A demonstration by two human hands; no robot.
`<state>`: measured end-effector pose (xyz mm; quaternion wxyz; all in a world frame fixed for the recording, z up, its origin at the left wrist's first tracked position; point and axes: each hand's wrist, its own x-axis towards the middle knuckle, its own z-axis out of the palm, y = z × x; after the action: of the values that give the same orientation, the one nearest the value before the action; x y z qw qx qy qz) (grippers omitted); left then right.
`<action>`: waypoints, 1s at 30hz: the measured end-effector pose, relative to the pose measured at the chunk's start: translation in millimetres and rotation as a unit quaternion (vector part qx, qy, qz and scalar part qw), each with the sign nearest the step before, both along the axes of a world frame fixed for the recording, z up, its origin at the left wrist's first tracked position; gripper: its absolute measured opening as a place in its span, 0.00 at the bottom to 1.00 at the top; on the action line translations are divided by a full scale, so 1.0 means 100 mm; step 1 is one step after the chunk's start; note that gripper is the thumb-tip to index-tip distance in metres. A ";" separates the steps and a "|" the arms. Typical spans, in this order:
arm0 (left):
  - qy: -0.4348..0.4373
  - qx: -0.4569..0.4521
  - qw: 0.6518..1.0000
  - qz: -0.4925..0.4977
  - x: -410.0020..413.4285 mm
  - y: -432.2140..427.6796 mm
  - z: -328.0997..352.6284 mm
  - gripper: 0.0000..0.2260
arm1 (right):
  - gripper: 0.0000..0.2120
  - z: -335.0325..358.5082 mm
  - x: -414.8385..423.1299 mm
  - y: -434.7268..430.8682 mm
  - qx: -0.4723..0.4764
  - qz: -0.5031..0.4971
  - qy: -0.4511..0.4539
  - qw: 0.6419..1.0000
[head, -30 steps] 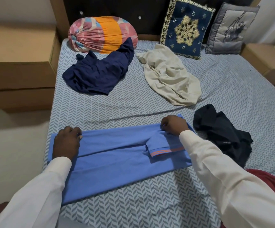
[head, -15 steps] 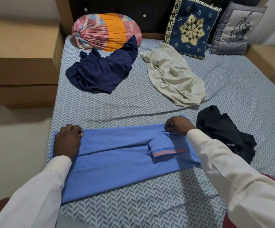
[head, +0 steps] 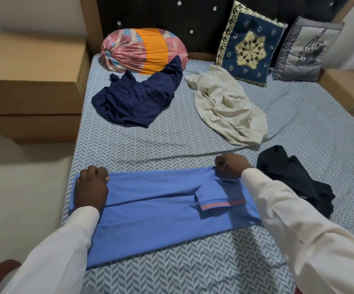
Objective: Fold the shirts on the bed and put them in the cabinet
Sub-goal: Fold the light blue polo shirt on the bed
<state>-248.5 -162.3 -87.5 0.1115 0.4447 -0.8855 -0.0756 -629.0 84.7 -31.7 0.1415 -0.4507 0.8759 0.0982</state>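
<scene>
Unmoved, left hand (head: 91,185) and right hand (head: 232,166) still grip the blue shirt (head: 154,209); print on black shirt (head: 288,177) unreadable.

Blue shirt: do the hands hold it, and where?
The blue shirt is gripped at its far edge: left hand at one end, right hand at the other.

Soft, even indoor light, moderately bright, falls from above. The right sleeve (head: 288,219) casts a faint shadow on the shirt (head: 150,209). The headboard (head: 171,15) is dark. Wide-angle distortion curves the bed (head: 193,145) edges, and the near sleeves look slightly soft.
</scene>
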 end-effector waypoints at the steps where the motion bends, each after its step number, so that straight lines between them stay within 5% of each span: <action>1: 0.002 -0.004 1.000 0.004 0.01 -0.01 -0.02 0.06 | 0.10 0.02 -0.01 -0.02 -0.026 -0.016 -0.006 1.000; 6: 0.027 -0.024 0.999 0.033 0.03 -0.01 -0.15 0.05 | 0.13 -0.12 0.08 -0.04 -0.042 -0.073 -0.003 0.996; 11: 0.075 -0.017 0.996 0.041 0.02 0.01 -0.22 0.08 | 0.14 -0.22 0.58 -0.19 -0.229 -0.130 0.016 0.964; 14: 0.079 0.011 0.997 -0.001 -0.06 0.25 -0.23 0.20 | 0.15 -0.40 0.87 -0.14 -0.162 -0.048 0.015 0.985; 19: -0.066 0.043 0.997 -0.015 0.14 0.40 -0.32 0.35 | 0.25 -0.50 0.71 0.15 -0.127 -0.200 0.076 0.969; 23: -0.092 0.054 0.994 0.023 0.22 0.39 -0.25 0.37 | 0.34 -0.49 0.51 0.36 -0.060 -0.247 0.048 0.966; 30: -0.160 0.138 0.976 0.057 0.21 0.36 -0.02 0.36 | 0.35 -0.22 0.50 0.30 -0.005 -0.252 -0.053 0.966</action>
<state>-227.2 -126.4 -89.7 -0.0900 0.5120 -0.8460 -0.1184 -578.7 114.8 -53.8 0.2054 -0.2207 0.9529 0.0315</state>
